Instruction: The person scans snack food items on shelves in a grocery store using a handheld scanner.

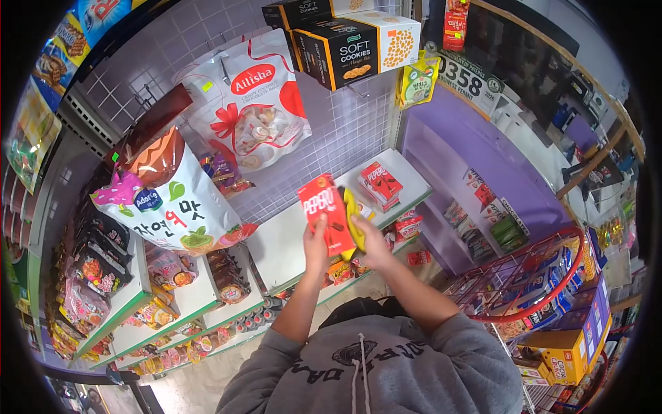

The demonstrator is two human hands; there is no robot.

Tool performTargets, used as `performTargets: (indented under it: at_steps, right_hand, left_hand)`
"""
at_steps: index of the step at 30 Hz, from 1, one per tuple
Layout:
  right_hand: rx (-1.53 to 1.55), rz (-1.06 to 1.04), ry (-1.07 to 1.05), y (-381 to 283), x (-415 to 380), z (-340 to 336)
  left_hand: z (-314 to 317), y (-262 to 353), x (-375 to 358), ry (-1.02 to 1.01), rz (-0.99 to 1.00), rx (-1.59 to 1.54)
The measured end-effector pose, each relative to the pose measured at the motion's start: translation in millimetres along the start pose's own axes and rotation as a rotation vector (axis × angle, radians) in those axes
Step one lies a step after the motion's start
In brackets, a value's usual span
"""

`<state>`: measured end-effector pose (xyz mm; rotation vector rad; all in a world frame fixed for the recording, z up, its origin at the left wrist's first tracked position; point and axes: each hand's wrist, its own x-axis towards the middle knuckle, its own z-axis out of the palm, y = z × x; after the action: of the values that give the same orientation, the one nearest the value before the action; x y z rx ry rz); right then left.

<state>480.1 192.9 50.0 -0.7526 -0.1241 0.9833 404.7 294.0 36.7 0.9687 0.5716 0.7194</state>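
A red Pepero box (327,207) is upright in my left hand (316,241), its printed front showing. My right hand (372,241) is closed on a yellow cloth (350,207) that lies against the box's right edge. Both hands are above the white shelf (283,245). Beyond them, at the right end of that shelf, sits a stack of red Pepero boxes (380,183). The fingertips behind the box and the cloth are hidden.
Large Ailisha (265,121) and Adorig (183,200) bags hang on the wire grid at the left. Soft Cookies boxes (355,52) stand above. Noodle packs (100,265) fill the left shelves. A red wire basket (531,314) of snacks stands at the right.
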Motion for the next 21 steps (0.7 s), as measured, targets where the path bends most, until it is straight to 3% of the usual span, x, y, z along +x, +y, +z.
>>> performTargets:
  at_steps: [3,10,16,21]
  right_hand:
    - [0.01,0.088,-0.073,25.4,-12.6,-9.7]
    - [-0.495,0.236,-0.134,10.7,3.4,-83.2]
    - [-0.371,0.179,0.175,18.5,24.8,-208.1]
    - [-0.548,0.126,0.588,87.4,50.7,-385.4]
  left_hand:
    - [-17.2,6.0,15.5,0.042,-0.08,0.083]
    - [-33.8,-46.8,49.2,0.133,-0.24,0.019]
    - [-27.4,-117.6,86.5,0.113,-0.524,0.186]
    - [-39.1,-202.6,130.7,0.1,-0.603,0.338]
